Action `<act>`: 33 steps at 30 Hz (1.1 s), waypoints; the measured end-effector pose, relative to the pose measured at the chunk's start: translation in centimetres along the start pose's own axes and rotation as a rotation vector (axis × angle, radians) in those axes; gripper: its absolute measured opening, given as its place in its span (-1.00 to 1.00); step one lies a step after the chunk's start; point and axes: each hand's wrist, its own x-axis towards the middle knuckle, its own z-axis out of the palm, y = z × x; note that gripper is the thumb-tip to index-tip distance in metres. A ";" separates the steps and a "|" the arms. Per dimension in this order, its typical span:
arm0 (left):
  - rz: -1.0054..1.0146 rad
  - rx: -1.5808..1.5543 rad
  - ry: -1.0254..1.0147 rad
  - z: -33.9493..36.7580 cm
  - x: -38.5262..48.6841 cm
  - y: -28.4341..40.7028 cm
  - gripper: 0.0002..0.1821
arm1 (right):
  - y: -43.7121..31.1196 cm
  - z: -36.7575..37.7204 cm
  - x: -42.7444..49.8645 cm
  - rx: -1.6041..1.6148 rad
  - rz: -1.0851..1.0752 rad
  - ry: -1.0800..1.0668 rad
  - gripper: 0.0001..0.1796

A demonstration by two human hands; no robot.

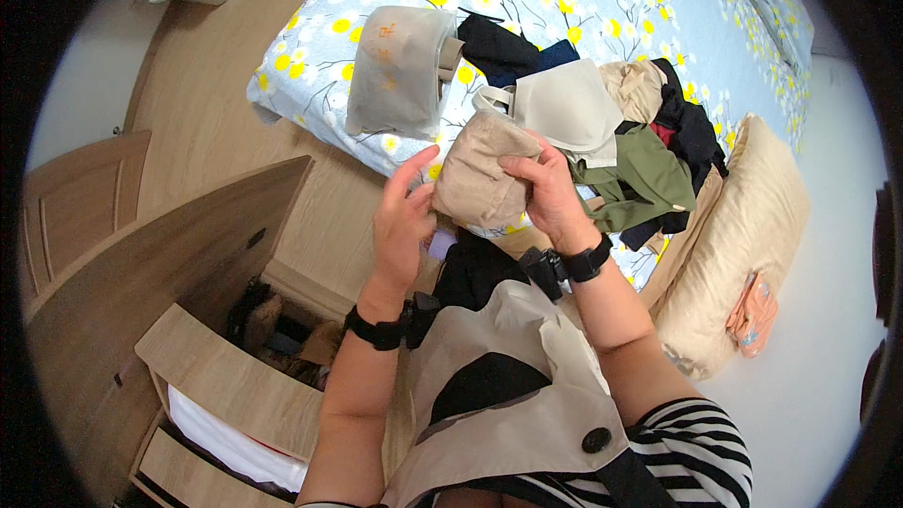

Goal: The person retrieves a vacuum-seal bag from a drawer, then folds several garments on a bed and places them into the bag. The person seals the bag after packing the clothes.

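My right hand grips a folded beige cloth garment by its right side, thumb on top. At the garment's left edge is my left hand, its fingers apart and index finger raised; it does not grip the cloth. Just beyond the garment lies a pale grey bra on the bed. An olive green garment is to the right of my right hand. Further off to the left sits a frosted plastic pouch with cloth inside and orange writing on it. Black clothing lies beside the pouch.
The bed has a blue flowered cover. A cream cushion with a small orange cloth on it stands at the right. On the lower left are an open wooden door and a wooden drawer holding white cloth.
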 end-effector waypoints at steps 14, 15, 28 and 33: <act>0.045 0.733 0.282 2.1 8.4 -3.8 -0.39 | -0.4 -1.1 4.6 0.026 -0.016 0.181 -0.57; 0.205 1.022 0.385 2.1 9.5 -4.4 -0.39 | -0.4 -1.4 5.1 0.017 -0.033 0.192 -0.58; 0.229 1.150 0.413 -0.7 12.0 -5.9 -0.62 | 2.2 -0.3 15.4 -0.239 0.103 -0.201 -0.62; 0.335 1.131 0.454 -0.9 11.5 -5.6 -0.63 | 2.6 1.4 18.2 0.001 0.353 -0.287 -0.67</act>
